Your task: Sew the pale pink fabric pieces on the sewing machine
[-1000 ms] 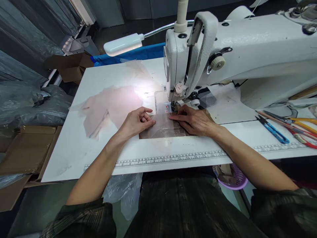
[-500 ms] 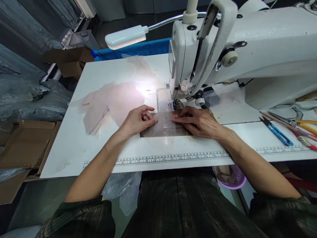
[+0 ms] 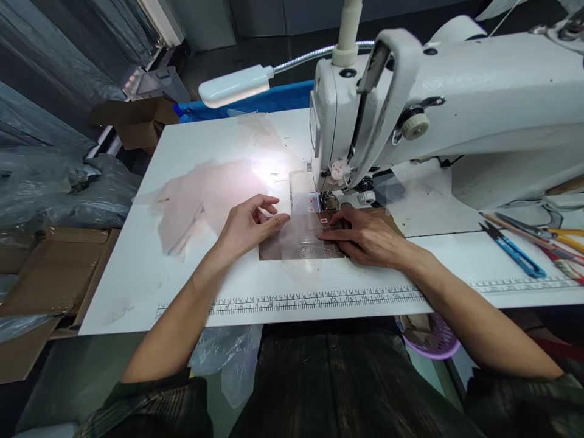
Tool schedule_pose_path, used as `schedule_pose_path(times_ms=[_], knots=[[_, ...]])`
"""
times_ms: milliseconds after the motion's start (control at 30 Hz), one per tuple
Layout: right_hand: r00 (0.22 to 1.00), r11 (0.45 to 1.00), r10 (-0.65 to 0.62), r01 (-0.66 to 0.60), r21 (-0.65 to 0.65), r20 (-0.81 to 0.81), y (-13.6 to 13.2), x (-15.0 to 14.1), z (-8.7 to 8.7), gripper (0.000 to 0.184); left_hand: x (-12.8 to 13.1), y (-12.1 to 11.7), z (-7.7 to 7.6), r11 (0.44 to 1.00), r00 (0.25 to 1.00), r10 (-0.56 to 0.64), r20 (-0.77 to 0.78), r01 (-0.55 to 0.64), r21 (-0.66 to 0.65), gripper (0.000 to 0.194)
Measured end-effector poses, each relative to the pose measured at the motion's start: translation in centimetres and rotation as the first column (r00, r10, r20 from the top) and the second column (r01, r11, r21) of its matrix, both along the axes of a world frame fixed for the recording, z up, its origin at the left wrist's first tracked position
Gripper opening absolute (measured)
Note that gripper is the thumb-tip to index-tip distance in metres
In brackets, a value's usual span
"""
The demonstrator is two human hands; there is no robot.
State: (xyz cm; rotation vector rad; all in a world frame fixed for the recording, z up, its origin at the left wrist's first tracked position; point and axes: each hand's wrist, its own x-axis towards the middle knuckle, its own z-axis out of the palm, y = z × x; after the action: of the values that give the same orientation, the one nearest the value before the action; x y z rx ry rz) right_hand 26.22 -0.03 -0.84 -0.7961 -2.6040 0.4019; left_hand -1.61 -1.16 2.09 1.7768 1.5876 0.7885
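Note:
A small sheer, pale piece of fabric (image 3: 303,234) lies over a brown sheet (image 3: 271,248) in front of the sewing machine's presser foot (image 3: 325,201). My left hand (image 3: 249,228) is at the left side of the fabric, thumb and forefinger apart, the other fingers loosely curled. Whether its thumb touches the fabric I cannot tell. My right hand (image 3: 369,238) rests with spread fingers on the brown sheet, its forefinger at the fabric's right edge. Small red-and-white marks show near the foot. The white sewing machine (image 3: 335,121) stands just behind both hands.
Sheer pink fabric pieces (image 3: 214,194) lie on the left of the white table (image 3: 132,267). A lamp (image 3: 235,86) lights them. Blue thread snips (image 3: 515,252) and other tools lie at right. A ruler strip (image 3: 310,301) runs along the front edge; a purple basket (image 3: 440,347) sits below.
My left thumb has lifted slightly and drawn back from the fabric. My right hand stays on the brown sheet. The whole view has shifted a little downward in the picture.

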Motion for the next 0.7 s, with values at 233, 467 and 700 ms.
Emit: schedule_pose_path(times_ms=[233,467,700], knots=[[1.000,1.000,0.012,-0.012,0.005,-0.017,0.0,-0.1,0.0,0.034,2.8,1.3,0.1,0.805,0.753,-0.301,-0.585,0.530,0.268,0.025],[0.999,0.999,-0.037,0.037,0.006,-0.023,-0.1,-0.3,0.0,0.034,3.5,3.4,-0.9,0.750,0.648,-0.425,-0.631,0.643,0.155,0.034],[0.989,0.989,-0.132,0.126,-0.083,-0.063,-0.1,-0.3,-0.5,0.035,3.4,4.7,-1.3,0.737,0.643,-0.422,-0.639,0.654,0.171,0.043]])
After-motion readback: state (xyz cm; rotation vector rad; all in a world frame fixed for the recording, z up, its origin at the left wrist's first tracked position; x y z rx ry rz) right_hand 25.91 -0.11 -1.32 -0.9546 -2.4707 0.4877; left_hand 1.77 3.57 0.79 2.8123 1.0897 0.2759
